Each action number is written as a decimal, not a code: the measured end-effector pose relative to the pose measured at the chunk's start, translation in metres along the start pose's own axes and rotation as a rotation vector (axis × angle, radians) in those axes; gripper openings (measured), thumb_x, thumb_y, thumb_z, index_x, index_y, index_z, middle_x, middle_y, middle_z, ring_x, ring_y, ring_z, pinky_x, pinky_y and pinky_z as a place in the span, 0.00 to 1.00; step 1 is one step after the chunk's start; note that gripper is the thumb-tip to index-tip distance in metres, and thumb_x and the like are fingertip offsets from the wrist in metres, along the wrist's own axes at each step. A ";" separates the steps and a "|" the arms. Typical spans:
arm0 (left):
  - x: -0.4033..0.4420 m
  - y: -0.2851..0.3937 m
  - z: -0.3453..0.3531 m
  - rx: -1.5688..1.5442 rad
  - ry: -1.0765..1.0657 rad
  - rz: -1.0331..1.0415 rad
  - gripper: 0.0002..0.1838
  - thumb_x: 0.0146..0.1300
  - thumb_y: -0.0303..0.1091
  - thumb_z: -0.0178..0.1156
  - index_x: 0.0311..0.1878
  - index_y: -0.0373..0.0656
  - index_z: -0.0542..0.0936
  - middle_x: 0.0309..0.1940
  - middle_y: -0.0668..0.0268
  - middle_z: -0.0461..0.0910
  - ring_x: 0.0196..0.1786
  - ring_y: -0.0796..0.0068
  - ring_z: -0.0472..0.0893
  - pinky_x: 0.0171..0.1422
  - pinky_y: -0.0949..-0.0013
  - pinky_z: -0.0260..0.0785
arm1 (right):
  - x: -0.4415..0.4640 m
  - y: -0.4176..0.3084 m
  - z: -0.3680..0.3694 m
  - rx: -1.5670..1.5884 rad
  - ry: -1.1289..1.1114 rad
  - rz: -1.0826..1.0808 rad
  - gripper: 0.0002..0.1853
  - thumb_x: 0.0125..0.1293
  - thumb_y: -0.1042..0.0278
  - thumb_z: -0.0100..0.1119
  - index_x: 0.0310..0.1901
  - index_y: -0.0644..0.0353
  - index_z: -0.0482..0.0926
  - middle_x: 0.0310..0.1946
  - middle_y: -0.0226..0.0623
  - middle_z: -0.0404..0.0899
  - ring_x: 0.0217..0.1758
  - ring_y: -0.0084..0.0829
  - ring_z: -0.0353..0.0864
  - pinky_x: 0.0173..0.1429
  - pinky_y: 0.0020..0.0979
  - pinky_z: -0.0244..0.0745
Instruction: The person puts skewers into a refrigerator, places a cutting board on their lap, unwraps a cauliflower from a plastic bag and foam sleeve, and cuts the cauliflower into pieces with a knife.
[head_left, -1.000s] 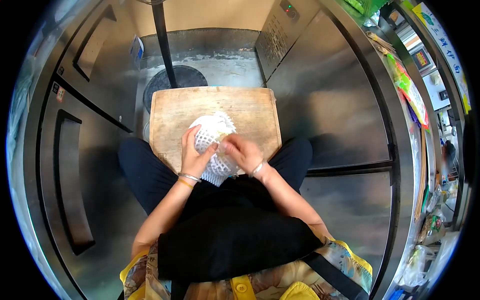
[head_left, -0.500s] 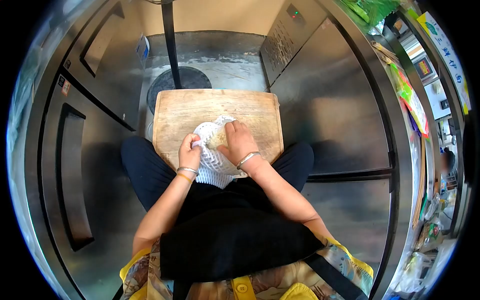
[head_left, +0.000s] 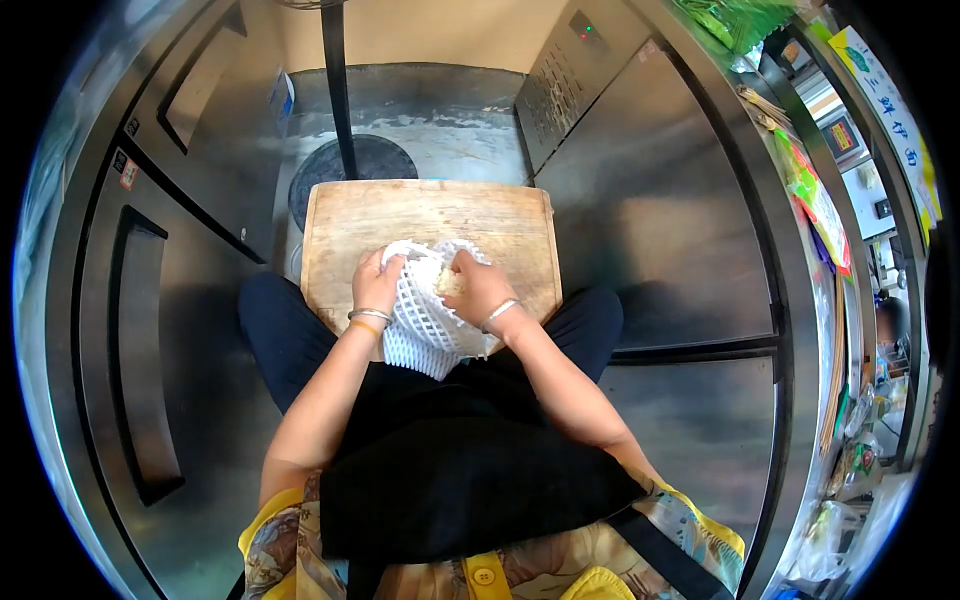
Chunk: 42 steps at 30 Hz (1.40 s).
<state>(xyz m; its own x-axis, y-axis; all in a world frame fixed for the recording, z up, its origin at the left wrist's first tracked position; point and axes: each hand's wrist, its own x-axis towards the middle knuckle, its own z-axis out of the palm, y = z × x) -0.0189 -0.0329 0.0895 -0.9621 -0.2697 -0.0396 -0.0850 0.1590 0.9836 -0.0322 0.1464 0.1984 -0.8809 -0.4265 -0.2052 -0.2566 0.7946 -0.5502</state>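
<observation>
White foam-mesh sleeve [head_left: 420, 312] at near edge of pale wooden board [head_left: 430, 208].
Left hand [head_left: 376, 284] pinches its rim; right hand [head_left: 483, 291] curled at the mouth by pale-yellow contents [head_left: 447, 281], can't tell if gripping.

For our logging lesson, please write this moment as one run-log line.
left hand: gripping foam net | right hand: at pale lump | below: wooden board

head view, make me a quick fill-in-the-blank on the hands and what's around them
The foam net between the left hand and the right hand is ____ in colour.
The board beneath them is made of ____.
The orange band is worn on the ____ arm.
The apron is ____ in colour.

Missing words: white; wood; left; black
</observation>
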 end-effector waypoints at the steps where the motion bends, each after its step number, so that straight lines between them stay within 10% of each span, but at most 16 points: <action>1: 0.003 -0.007 -0.002 0.018 0.041 0.004 0.17 0.60 0.40 0.57 0.46 0.37 0.79 0.41 0.51 0.77 0.46 0.57 0.77 0.52 0.64 0.67 | -0.004 0.008 0.001 0.000 0.000 0.000 0.25 0.48 0.62 0.68 0.45 0.62 0.69 0.36 0.54 0.79 0.42 0.50 0.79 0.47 0.41 0.74; 7: -0.006 -0.002 -0.006 -0.425 0.040 -0.498 0.15 0.62 0.37 0.55 0.49 0.41 0.75 0.43 0.65 0.78 0.44 0.75 0.77 0.48 0.66 0.69 | -0.022 0.070 0.025 0.653 0.214 0.011 0.18 0.52 0.72 0.69 0.40 0.60 0.68 0.33 0.31 0.76 0.35 0.19 0.74 0.41 0.23 0.72; 10: -0.020 0.016 -0.007 -0.436 -0.090 -0.716 0.17 0.62 0.37 0.55 0.52 0.39 0.73 0.43 0.64 0.78 0.44 0.74 0.78 0.48 0.67 0.69 | -0.030 0.086 0.030 0.885 0.320 0.100 0.20 0.49 0.71 0.72 0.38 0.61 0.69 0.31 0.31 0.76 0.35 0.19 0.72 0.39 0.23 0.71; 22: -0.027 0.063 0.023 -0.862 -0.306 -0.611 0.17 0.64 0.33 0.54 0.54 0.36 0.71 0.45 0.60 0.79 0.47 0.69 0.79 0.53 0.65 0.72 | -0.044 0.106 0.005 0.991 -0.048 0.122 0.30 0.50 0.75 0.71 0.56 0.60 0.70 0.42 0.32 0.78 0.44 0.19 0.75 0.48 0.22 0.72; 32: -0.030 0.047 0.015 -0.692 0.033 -0.545 0.19 0.63 0.35 0.56 0.55 0.40 0.70 0.49 0.58 0.77 0.51 0.63 0.78 0.57 0.57 0.70 | -0.052 0.102 0.011 1.158 0.426 0.115 0.22 0.55 0.74 0.67 0.52 0.63 0.73 0.43 0.33 0.78 0.45 0.22 0.76 0.50 0.25 0.73; 42: -0.052 0.063 0.021 -0.439 -0.555 -0.278 0.26 0.59 0.35 0.64 0.57 0.35 0.68 0.50 0.61 0.76 0.53 0.74 0.75 0.56 0.69 0.68 | -0.043 0.112 0.012 1.638 0.425 0.132 0.19 0.58 0.72 0.64 0.52 0.61 0.74 0.45 0.32 0.78 0.48 0.25 0.77 0.55 0.28 0.72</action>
<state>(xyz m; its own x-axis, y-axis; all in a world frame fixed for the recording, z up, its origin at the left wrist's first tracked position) 0.0206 0.0115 0.1499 -0.9191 0.2916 -0.2649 -0.3445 -0.2686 0.8995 -0.0185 0.2482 0.1359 -0.9676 -0.0448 -0.2486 0.2316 -0.5503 -0.8022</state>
